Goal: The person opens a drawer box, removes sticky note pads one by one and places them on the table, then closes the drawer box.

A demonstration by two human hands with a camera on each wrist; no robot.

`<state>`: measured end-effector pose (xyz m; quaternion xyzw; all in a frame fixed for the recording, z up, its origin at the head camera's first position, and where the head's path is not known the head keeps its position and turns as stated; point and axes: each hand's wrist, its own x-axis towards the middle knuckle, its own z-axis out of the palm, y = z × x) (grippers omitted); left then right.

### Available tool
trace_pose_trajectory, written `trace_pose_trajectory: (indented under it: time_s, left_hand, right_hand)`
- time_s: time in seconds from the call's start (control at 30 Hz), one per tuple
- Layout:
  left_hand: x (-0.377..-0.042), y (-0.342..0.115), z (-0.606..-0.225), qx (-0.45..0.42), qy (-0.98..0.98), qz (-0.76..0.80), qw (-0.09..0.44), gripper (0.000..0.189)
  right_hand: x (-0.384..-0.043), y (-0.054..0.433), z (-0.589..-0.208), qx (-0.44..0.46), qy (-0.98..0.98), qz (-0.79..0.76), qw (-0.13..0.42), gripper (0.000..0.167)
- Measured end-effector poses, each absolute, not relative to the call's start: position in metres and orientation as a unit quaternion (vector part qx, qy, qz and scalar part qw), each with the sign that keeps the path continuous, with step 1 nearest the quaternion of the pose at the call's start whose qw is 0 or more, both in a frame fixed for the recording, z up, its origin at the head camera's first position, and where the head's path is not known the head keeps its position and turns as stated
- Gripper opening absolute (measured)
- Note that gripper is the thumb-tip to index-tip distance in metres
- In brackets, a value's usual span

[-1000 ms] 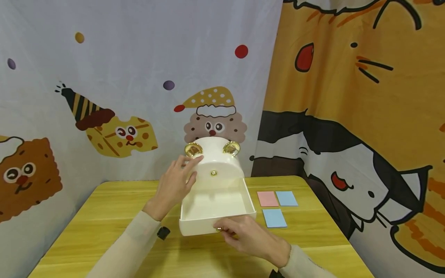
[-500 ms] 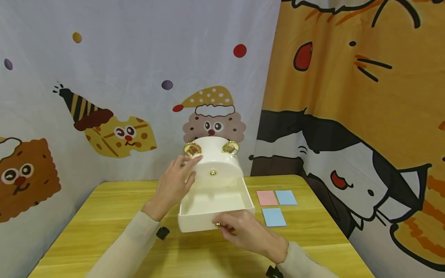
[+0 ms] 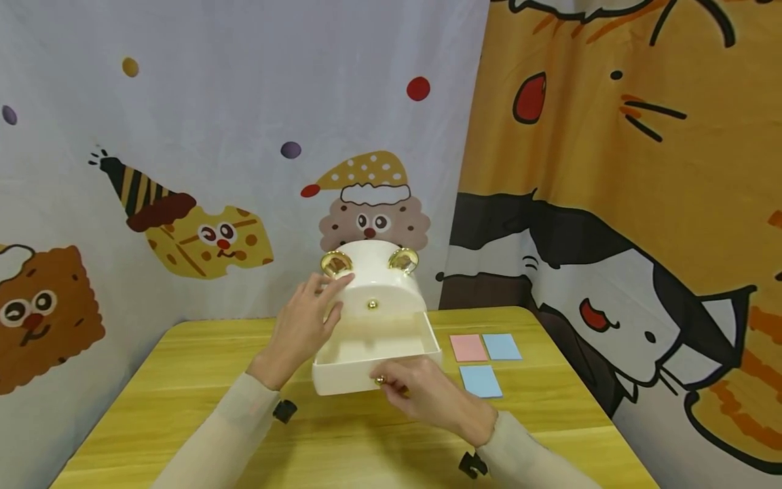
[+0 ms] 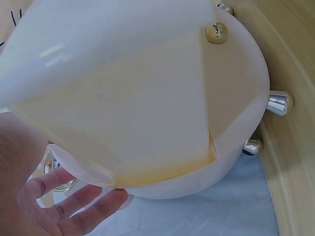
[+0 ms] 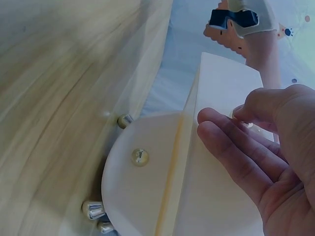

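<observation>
A glossy white storage box (image 3: 374, 257) with two gold ear shapes on top stands on the table. Its wide white drawer (image 3: 343, 377) juts out toward me, with a bare inside. My right hand (image 3: 435, 397) pinches the small gold knob (image 3: 380, 380) on the drawer's front between thumb and index finger; its other fingers lie along the front in the right wrist view. The left hand (image 3: 301, 324) rests on the box's upper left side near the gold ear (image 3: 337, 263), fingers spread and relaxed. A closed compartment with its own gold knob (image 3: 373, 304) sits above the drawer.
Right of the box lie a pink sticky-note pad (image 3: 468, 348) and two blue ones, one being the front blue pad (image 3: 480, 381). Gold feet (image 4: 279, 103) carry the box on the wooden table (image 3: 550, 407). A printed cartoon curtain (image 3: 232, 88) hangs behind.
The drawer has slid a little way back toward the box, with my right hand moving along at its knob. My left hand has stayed in place on the box.
</observation>
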<state>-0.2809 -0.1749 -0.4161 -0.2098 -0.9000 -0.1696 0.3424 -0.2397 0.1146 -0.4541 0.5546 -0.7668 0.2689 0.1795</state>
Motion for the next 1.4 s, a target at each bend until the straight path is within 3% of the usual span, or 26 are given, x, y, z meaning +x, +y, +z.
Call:
trace_pose_trajectory:
  time_s: [0.3,0.83,1.4]
  left_hand:
    - [-0.281,-0.174,-0.416,-0.207,-0.901,-0.157,0.347,0.057]
    - [-0.282,-0.174,-0.418,-0.201,-0.902,-0.159,0.348,0.055]
    - [-0.283,-0.174,-0.418,-0.199,-0.898,-0.164,0.358,0.052]
  right_hand:
    - [-0.254,0.113,-0.457,0.546,-0.772,0.267,0.187,0.030]
    - [-0.277,0.101,-0.459,0.511,-0.798,0.282,0.148,0.025]
    - [-0.309,0.091,-0.465,0.493,-0.804,0.284,0.172,0.023]
